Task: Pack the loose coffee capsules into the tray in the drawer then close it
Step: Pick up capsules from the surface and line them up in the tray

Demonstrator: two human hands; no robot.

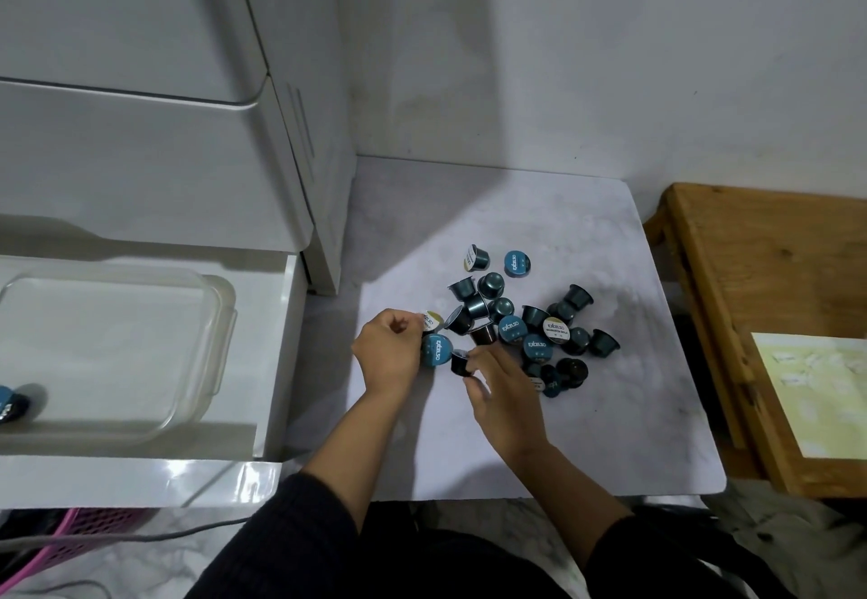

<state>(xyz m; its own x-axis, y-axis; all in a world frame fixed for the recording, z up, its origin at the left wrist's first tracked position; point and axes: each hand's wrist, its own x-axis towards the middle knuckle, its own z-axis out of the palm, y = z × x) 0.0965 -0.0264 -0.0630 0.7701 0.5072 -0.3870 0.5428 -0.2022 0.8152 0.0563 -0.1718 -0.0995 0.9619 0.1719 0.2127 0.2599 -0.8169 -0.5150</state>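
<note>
The head view looks down on a white marbled bench (586, 411) where the loose coffee capsules (516, 317) lie in a scattered heap, some on their sides, some foil-up showing blue or cream lids. Both hands work the near edge of that heap. The left hand (389, 354) has its fingers curled round a cream-lidded capsule (431, 321), with a blue-lidded capsule (437, 350) lying against its knuckles — probably gathering several before one trip across. The right hand (502, 397) pinches a dark capsule (460, 362) between thumb and fingertips, lifting it from the pile's edge.

To the left the white drawer (277, 364) stands pulled out, so the destination sits right beside the bench. Inside it rests a clear plastic tray (220, 317), nearly bare — only a capsule or two (9, 404) shows at the frame's edge. Most of the packing seems still ahead, and the drawer is not yet closed.
</note>
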